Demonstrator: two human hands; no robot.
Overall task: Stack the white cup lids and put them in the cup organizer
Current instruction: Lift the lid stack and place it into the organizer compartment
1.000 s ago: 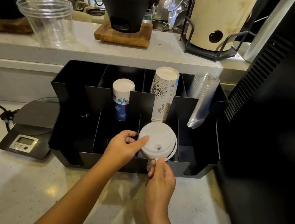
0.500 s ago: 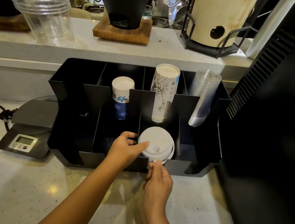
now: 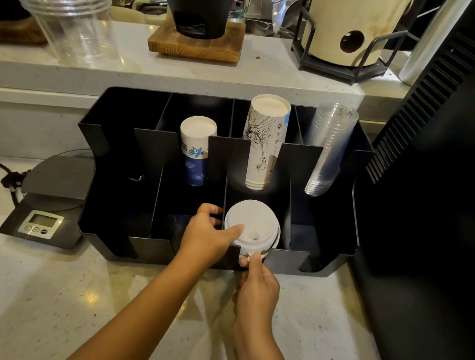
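Observation:
A stack of white cup lids [image 3: 253, 224] sits tilted in the front compartment right of centre of the black cup organizer [image 3: 326, 253]. My left hand [image 3: 207, 236] grips the stack from the left, thumb lying across the top lid. My right hand [image 3: 258, 283] pinches the stack's near lower edge at the organizer's front wall. The lower lids are hidden behind that wall.
The organizer's back compartments hold a blue-and-white paper cup stack [image 3: 194, 149], a tall printed paper cup stack [image 3: 263, 140] and clear plastic cups [image 3: 327, 149]. A digital scale [image 3: 45, 214] lies to the left, a black machine [image 3: 445, 209] to the right. Clear cups [image 3: 69, 19] stand on the raised counter.
Both hands have lowered the lid stack deeper into the front compartment, and the view has come a little closer.

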